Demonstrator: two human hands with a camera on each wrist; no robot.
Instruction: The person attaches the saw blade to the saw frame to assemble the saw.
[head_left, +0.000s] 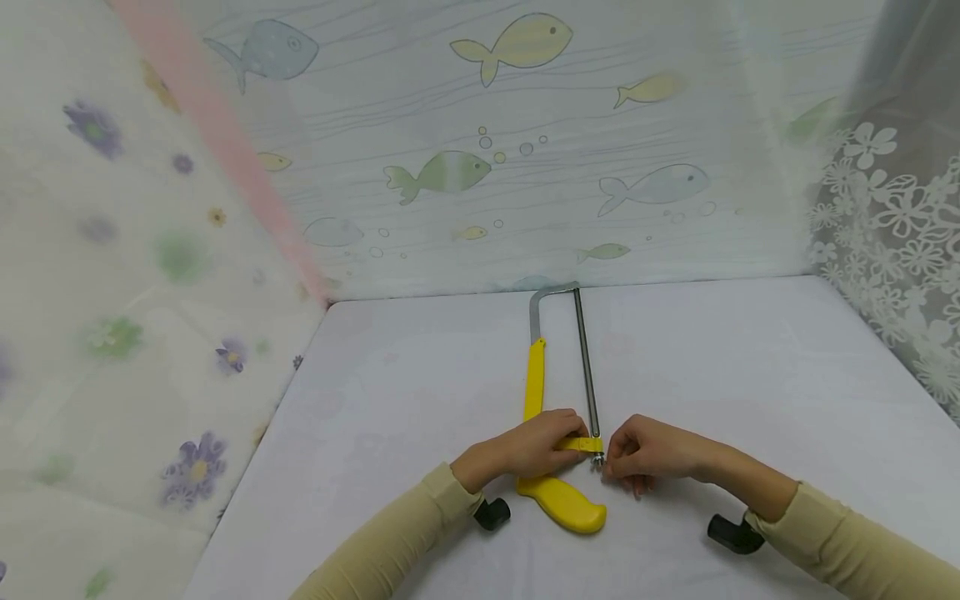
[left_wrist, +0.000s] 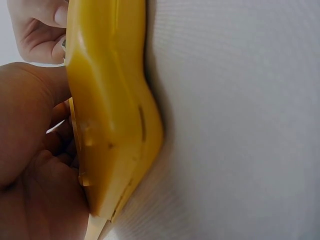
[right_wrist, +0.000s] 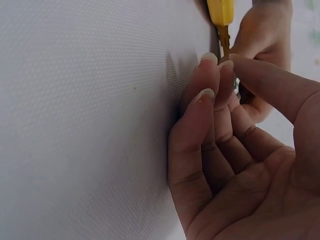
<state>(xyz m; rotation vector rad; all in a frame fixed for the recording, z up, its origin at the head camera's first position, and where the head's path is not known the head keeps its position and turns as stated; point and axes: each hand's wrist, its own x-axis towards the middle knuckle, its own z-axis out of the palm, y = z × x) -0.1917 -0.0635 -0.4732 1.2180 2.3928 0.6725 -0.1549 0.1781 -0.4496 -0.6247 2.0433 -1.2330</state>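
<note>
The right hand's fingers (right_wrist: pixel 210 75) are bunched with the thumb into a pinch on the small metal nut (head_left: pixel 597 457) at the near end of the saw blade (head_left: pixel 586 367); the nut itself is mostly hidden behind the fingertips in the right wrist view. The left hand's fingers (head_left: pixel 564 425) are curled over the yellow handle (head_left: pixel 558 498) of the hacksaw (head_left: pixel 551 392), just above the grip's bulge, pressing it against the worktop (head_left: pixel 750 375).

To my eye, the step in hand is turning that nut at the blade's end. Doing it well probably calls for small turns from the fingertips alone, a steady wrist, and enough downward press from the left hand (head_left: pixel 525 450) that the frame does not swivel. The blade's teeth lie just beside the right knuckles, so the pinch is best kept low, on the nut only.

The hacksaw lies flat in the middle of the worktop, handle toward the person, its grey frame reaching toward the fish-print curtain (head_left: pixel 510 150). Both forearms, in beige sleeves, come in from the near edge and meet at the handle, the right hand (head_left: pixel 648 454) resting its little-finger side on the worktop
</note>
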